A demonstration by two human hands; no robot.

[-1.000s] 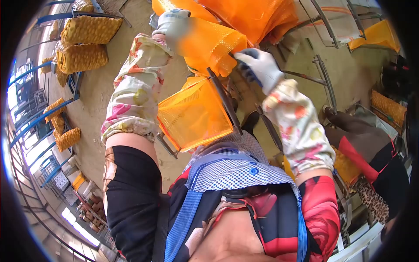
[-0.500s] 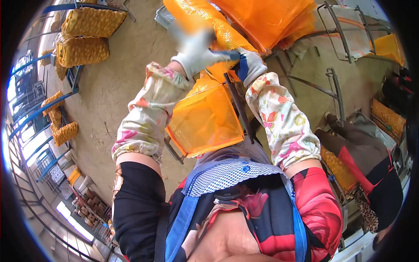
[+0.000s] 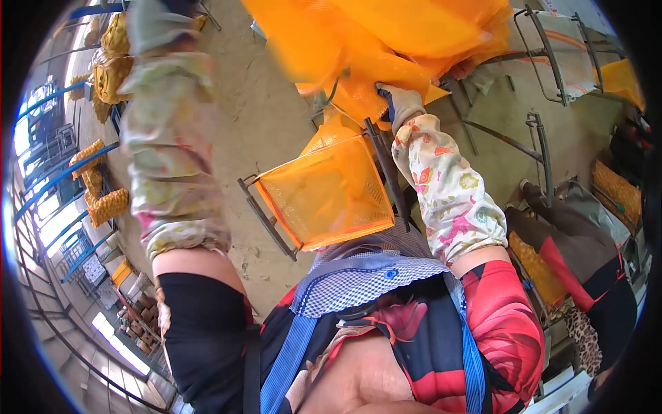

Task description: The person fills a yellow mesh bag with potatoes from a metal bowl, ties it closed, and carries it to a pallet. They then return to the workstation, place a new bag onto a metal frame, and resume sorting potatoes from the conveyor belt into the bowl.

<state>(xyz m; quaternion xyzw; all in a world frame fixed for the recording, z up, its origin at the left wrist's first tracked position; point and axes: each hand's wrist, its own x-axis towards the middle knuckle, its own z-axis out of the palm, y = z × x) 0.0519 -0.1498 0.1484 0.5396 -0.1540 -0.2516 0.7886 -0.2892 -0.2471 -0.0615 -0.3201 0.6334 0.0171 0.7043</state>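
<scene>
My right hand [image 3: 404, 103], in a white glove with dark blue on it, is closed on the lower edge of an orange mesh bag [image 3: 369, 86]. My gloved left hand [image 3: 162, 26] reaches out at the upper left, apart from the bags; motion blur hides its fingers. A pile of orange mesh bags [image 3: 441, 27] spreads beyond my right hand, its near left part blurred. Closer to my body, another orange mesh bag [image 3: 324, 193] hangs with its mouth stretched wide on a metal frame [image 3: 387, 172].
Filled mesh sacks [image 3: 110, 76] rest on blue metal racks at the left. On the right stand a metal stand [image 3: 541, 155], a white sack on a frame [image 3: 562, 48] and a bent-over person [image 3: 586, 255] beside filled orange sacks [image 3: 541, 272]. Bare floor [image 3: 234, 138] shows between.
My left hand has swung away from my right hand to the upper left. The orange mesh near the pile has spread and shifted. My right hand stays almost in place.
</scene>
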